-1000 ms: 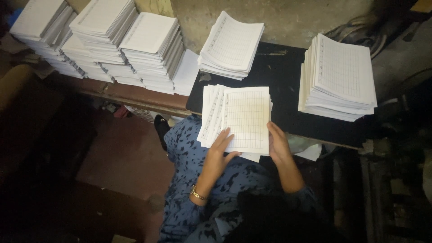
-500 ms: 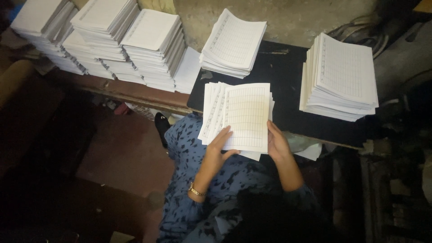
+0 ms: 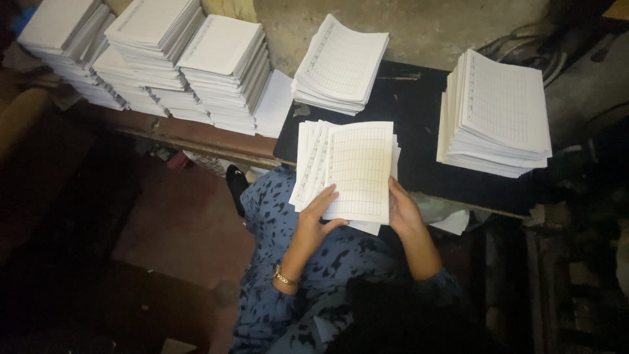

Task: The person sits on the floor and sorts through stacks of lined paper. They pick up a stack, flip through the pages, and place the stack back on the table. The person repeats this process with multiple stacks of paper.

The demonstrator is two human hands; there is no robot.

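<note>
I hold a fanned bundle of ruled white sheets (image 3: 350,167) over the near edge of a black table (image 3: 419,141). My left hand (image 3: 321,208), with a gold bracelet on its wrist, grips the bundle's lower left corner, thumb on top. At the lower right edge my right hand (image 3: 403,211) clasps the same sheets. The top sheet lies flat and the ones under it are spread out to the left. My lap in blue patterned cloth (image 3: 295,262) is below the bundle.
One stack of ruled sheets (image 3: 341,62) lies at the table's far left, and a thicker one (image 3: 498,111) sits at its right. Several tall paper stacks (image 3: 154,56) stand on a brown bench (image 3: 196,134) to the left. The floor on the left is dark.
The bundle has shifted slightly away from me and both hands have kept their grip on its lower corners. The stacks have not moved.
</note>
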